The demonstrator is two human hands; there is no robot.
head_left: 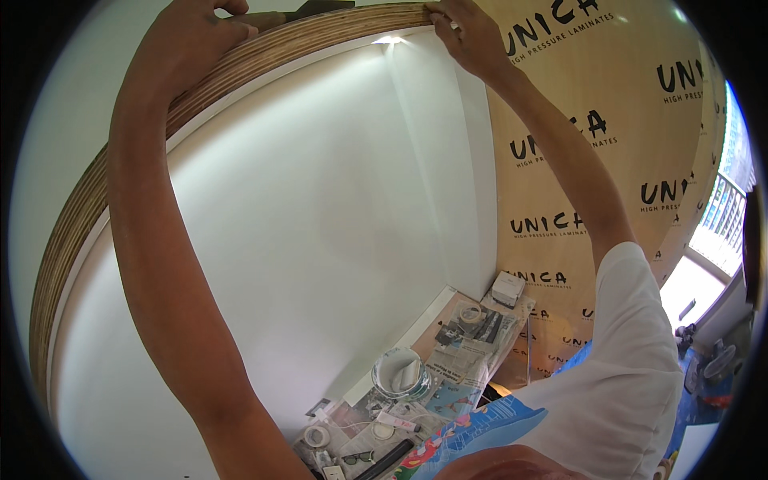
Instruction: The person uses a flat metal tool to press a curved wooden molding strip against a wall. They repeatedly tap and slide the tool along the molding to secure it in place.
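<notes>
Across the top of the head view curves a wooden edge with layered stripes, like plywood (336, 26). My left hand (188, 44) is raised at the upper left, over this edge. Its fingers are curled round the handle of a dark flat-bladed tool that looks like a putty knife (320, 10), lying along the top of the edge. At the upper right, my right hand (474, 40) is closed, its fingertips pinching the far end of the plywood edge. Part of both hands' grip is cut off or hidden at the top.
Below, a newspaper-covered worktop (448, 360) holds a white tub (398, 374), tape rolls (316, 436), dark glasses (358, 458) and a small white box (507, 288). A lit white wall panel (296, 224) fills the middle. Printed board (560, 192) covers the right wall.
</notes>
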